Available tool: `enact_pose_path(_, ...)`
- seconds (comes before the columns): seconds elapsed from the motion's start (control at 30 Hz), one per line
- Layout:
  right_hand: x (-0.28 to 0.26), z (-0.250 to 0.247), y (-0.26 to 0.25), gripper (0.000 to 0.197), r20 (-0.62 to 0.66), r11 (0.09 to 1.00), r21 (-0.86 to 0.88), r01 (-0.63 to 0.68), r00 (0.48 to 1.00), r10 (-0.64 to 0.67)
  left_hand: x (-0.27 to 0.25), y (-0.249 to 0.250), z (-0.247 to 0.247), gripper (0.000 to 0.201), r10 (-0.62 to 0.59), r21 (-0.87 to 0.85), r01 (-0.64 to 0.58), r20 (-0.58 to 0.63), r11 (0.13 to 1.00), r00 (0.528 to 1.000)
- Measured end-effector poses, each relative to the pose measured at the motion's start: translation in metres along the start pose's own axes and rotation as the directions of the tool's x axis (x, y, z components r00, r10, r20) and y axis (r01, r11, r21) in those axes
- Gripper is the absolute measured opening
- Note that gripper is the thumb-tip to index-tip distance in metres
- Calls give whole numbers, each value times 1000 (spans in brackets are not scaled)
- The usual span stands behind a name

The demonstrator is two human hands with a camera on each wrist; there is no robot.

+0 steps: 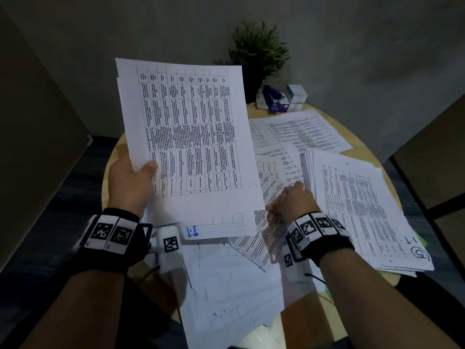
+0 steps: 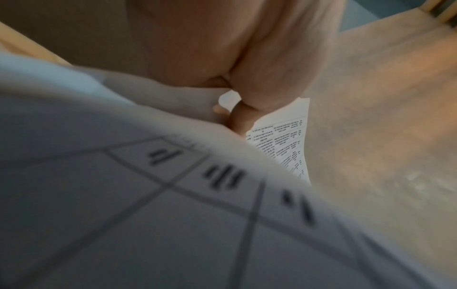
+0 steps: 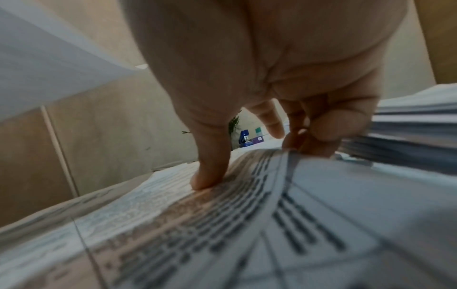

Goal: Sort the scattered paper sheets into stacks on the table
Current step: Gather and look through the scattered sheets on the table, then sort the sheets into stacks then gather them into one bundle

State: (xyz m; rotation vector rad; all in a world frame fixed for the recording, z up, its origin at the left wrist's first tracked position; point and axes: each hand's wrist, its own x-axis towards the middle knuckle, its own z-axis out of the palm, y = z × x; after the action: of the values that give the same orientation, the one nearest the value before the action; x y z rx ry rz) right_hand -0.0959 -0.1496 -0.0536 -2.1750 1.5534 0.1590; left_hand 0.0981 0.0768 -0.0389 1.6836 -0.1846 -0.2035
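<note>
Presently: sorting mid-way, sheets lifted for reading.
Left hand (image 1: 130,182) clamps the white tabled sheets (image 1: 186,137) upright; right hand (image 1: 293,201) pinches a loose printed sheet (image 1: 270,187) on the round wooden counter (image 1: 362,149).

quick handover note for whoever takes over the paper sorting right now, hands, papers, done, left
Left hand: holds a bunch of table-printed sheets up off the table, thumb on top.
Right hand: on the loose sheets mid-table, thumb pressing one, fingers curled at its edge.
Done: a thick stack on the right; a thin stack at the far side.
Left: loose sheets in the middle and near edge, plus the held bunch.
</note>
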Motion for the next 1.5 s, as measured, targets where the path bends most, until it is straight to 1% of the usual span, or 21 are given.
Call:
enact_pose_path(0.07,0,-1,1,79,-38,1000,-30,-4,999,2,0,1,0,34,5,-8,-5,23,1000,1000)
enact_pose_path(0.1,0,-3,1,74,-75,993,-121,13,997,-22,-1,1,0,34,5,-7,-4,34,1000,999)
enact_pose_path(0.17,5,-7,-1,72,-118,944,-317,93,984,-136,-2,0,1,35,-4,0,4,53,1000,999)
enact_pose_path(0.2,9,-8,-3,72,-97,924,-352,152,975,-197,-2,-1,2,35,-11,0,11,58,1000,998)
enact_pose_path(0.3,18,-10,-10,63,30,912,-297,283,957,-287,-3,-2,6,33,-29,11,28,67,1000,997)
enact_pose_path(0.4,24,-13,-13,31,14,912,-327,246,967,-256,-5,-2,7,32,-24,21,22,89,1000,996)
enact_pose_path(0.47,27,-18,-11,10,56,926,-265,269,963,-264,-6,-1,8,31,-25,17,23,103,1000,994)
enact_pose_path(0.53,27,-27,-6,11,90,936,-91,339,939,-332,-6,-2,9,29,-41,10,40,122,999,992)
enact_pose_path(0.6,18,-37,-1,12,32,903,188,387,916,-399,-6,-3,12,28,-52,4,52,136,999,989)
enact_pose_path(0.63,10,-41,0,13,8,842,378,385,908,-419,-6,-3,13,29,-56,-3,57,141,998,988)
enact_pose_path(0.67,1,-42,0,15,7,737,583,342,905,-426,-7,-4,14,30,-62,-12,65,148,998,987)
enact_pose_path(0.7,-9,-41,-1,19,25,602,755,260,906,-423,-7,-5,15,30,-72,-23,77,153,997,986)
enact_pose_path(0.73,-18,-39,-3,23,52,472,864,174,902,-428,-8,-4,17,29,-85,-37,92,157,995,984)
enact_pose_path(0.77,-25,-36,-5,25,69,376,919,114,896,-439,-8,-4,18,30,-102,-59,113,166,992,981)
enact_pose_path(0.9,-40,-23,-14,32,95,190,982,-6,884,-458,-10,-2,24,36,-145,-151,184,235,971,961)
enact_pose_path(1.03,-47,-30,-17,43,88,95,994,-51,894,-439,-10,-1,23,34,-208,-269,303,329,914,921)
enact_pose_path(1.1,-48,-37,-15,42,109,122,991,-61,894,-434,-12,0,24,35,-234,-261,352,392,899,889)
enact_pose_path(1.13,-49,-41,-12,38,124,173,983,-56,901,-416,-13,-1,25,37,-236,-241,353,407,904,882)
enact_pose_path(1.27,-45,-39,-6,36,181,383,924,5,875,-448,-13,-3,25,36,-175,-149,246,378,958,909)
enact_pose_path(1.37,-40,-38,-3,33,171,460,887,41,896,-410,-10,-6,21,35,-137,-97,183,361,978,923)
enact_pose_path(1.5,-36,-61,-5,33,184,600,776,195,840,-511,-12,-7,16,36,-158,-19,188,461,982,873)
